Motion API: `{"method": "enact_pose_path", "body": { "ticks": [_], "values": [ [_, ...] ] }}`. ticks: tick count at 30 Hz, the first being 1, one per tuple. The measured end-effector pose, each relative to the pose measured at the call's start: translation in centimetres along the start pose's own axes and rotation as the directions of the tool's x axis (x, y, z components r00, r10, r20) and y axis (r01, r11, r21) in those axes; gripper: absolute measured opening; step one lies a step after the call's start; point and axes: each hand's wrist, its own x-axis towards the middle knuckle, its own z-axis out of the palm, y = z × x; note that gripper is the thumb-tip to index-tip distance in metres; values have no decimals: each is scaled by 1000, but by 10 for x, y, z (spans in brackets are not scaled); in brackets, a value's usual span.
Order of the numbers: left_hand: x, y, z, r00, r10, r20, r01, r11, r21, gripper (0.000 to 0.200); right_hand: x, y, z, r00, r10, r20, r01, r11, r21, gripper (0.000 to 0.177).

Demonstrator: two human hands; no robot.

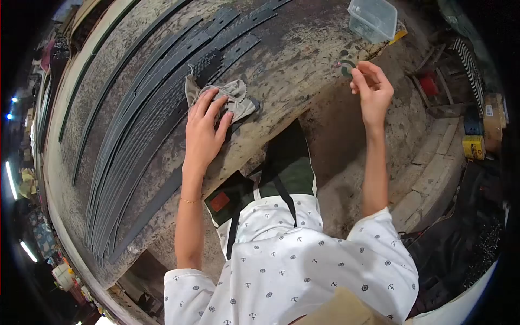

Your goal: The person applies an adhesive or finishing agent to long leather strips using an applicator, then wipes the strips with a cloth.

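Grey cloth [230, 97] is pressed onto dark strips [146, 124] by left hand [205, 130], fingers spread flat, pinning it. Small dark ring [346, 67] is pinched by right hand [372, 89] fingertips, held clear of bench [292, 70] edge, in view.

On my feed I see a white short-sleeved shirt [292, 254] dotted with small dark anchors and ship's wheels, its sleeves ending above the elbows. A black strap [285, 196] runs over a dark green garment [290, 165], beside a dark pocket with a red patch [219, 201]. A thin gold bracelet [190, 201] circles the wrist of the bare left hand [203, 132]; the right hand [372, 89] is bare too
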Motion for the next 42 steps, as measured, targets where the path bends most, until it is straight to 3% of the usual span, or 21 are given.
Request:
{"method": "enact_pose_path", "body": {
  "ticks": [1, 2, 4, 8, 11, 12, 16, 19, 23, 25, 27, 29, 30, 31, 32, 33, 34, 35, 37, 39, 42],
  "values": [
    [3, 3, 0, 1000, 5, -2, -5, 1000, 4, 33, 4, 7, -4, 1000, -4, -4, 4, 1000, 4, 13],
    [7, 8, 0, 999, -47, 2, 47, 998, -47, 28, 6, 17, -9, 988, 152, -9, -143, 947, 286, 13],
    [12, 13, 1, 996, -88, 8, 88, 992, -93, 24, 4, 30, -13, 929, 362, 73, -300, 624, 722, 11],
    [10, 13, 3, 994, -105, -13, 102, 989, -110, 21, 1, 54, 3, 898, 441, 0, -393, 800, 454, 21],
    [9, 11, 4, 994, -110, -8, 108, 986, -126, 22, 5, 45, -8, 912, 395, 112, -367, 665, 650, 22],
    [10, 11, 6, 995, -93, -39, 87, 987, -132, 21, 6, 48, -3, 894, 447, 13, -406, 800, 442, 23],
    [11, 16, 4, 994, -92, -62, 81, 982, -170, 20, 12, 48, -20, 918, 367, 150, -373, 674, 638, 27],
    [11, 14, 5, 996, -79, -50, 73, 991, -112, 21, 13, 63, -16, 883, 432, 183, -464, 749, 473, 29],
    [12, 22, 5, 988, -153, 25, 155, 975, -160, 22, 10, 65, -7, 884, 459, 87, -437, 746, 502, 31],
    [21, 29, 20, 989, -130, -70, 134, 989, 55, 23, 9, 63, -15, 881, 465, 88, -445, 752, 486, 27],
    [39, 48, 39, 984, -145, -99, 146, 989, 7, 22, -2, 69, -19, 898, 440, -20, -289, 623, 727, 21],
    [70, 89, 65, 987, 83, -140, -89, 995, -35, 30, -18, 75, -34, 900, 434, -38, -274, 631, 725, 16],
    [91, 120, 80, 985, -80, 153, 103, 984, -148, 34, -29, 77, -40, 872, 478, -104, -259, 632, 731, 16],
    [105, 134, 115, 989, 139, 53, -123, 964, -236, 36, -40, 80, -46, 839, 519, -163, -249, 633, 733, 15],
    [116, 138, 152, 886, 385, -258, -448, 854, -265, 32, -49, 89, -60, 825, 537, -174, -231, 602, 764, 15],
    [133, 153, 145, 922, 388, -13, -364, 852, -377, 27, -60, 102, -80, 807, 558, -190, -209, 573, 793, 15],
    [149, 155, 142, 913, 398, 87, -306, 810, -500, 22, -72, 118, -105, 818, 551, -165, -193, 534, 823, 15],
    [157, 147, 132, 922, 379, 81, -293, 818, -495, 22, -83, 130, -126, 829, 540, -149, -168, 493, 854, 15],
    [167, 123, 108, 920, 376, -108, -379, 787, -488, 22, -102, 133, -148, 710, 640, -293, -158, 551, 820, 15],
    [163, 77, 81, 926, 268, -267, -353, 865, -357, 19, -117, 134, -158, 691, 649, -319, -181, 582, 793, 15],
    [126, 10, 39, 945, 208, -250, -261, 944, -200, 17, -128, 130, -152, 679, 652, -337, -230, 624, 747, 13]
  ]
}}
